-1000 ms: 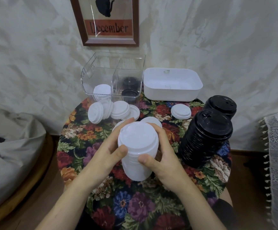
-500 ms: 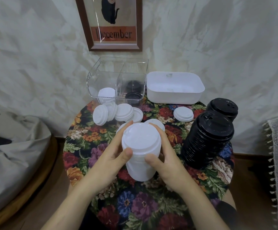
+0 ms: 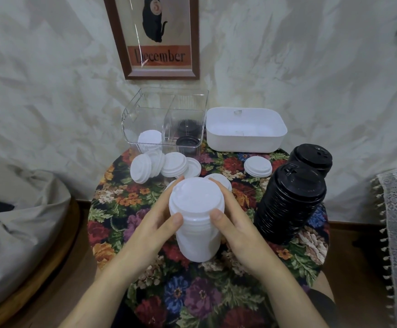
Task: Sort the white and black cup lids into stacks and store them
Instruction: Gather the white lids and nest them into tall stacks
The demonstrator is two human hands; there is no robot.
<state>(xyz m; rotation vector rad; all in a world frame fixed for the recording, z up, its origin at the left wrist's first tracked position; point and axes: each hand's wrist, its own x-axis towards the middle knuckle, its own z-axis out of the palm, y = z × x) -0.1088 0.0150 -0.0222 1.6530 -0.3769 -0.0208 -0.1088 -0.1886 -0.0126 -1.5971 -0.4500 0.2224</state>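
While the left hand [image 3: 150, 230] and right hand [image 3: 237, 230] grip the white lid stack [image 3: 196, 209], squaring it seems the step in hand; next, probably, lifting it into the clear bin [image 3: 143, 117] beyond the fingertips [image 3: 177, 220].

You see a stack of white lids [image 3: 196, 223], two stacks of black lids [image 3: 289, 204], a tablecloth [image 3: 192, 301] patterned with red, purple, blue and orange flowers and green leaves on black, a white tub [image 3: 244, 139], and a brown-framed picture [image 3: 159, 39] with a black cat above an orange band.
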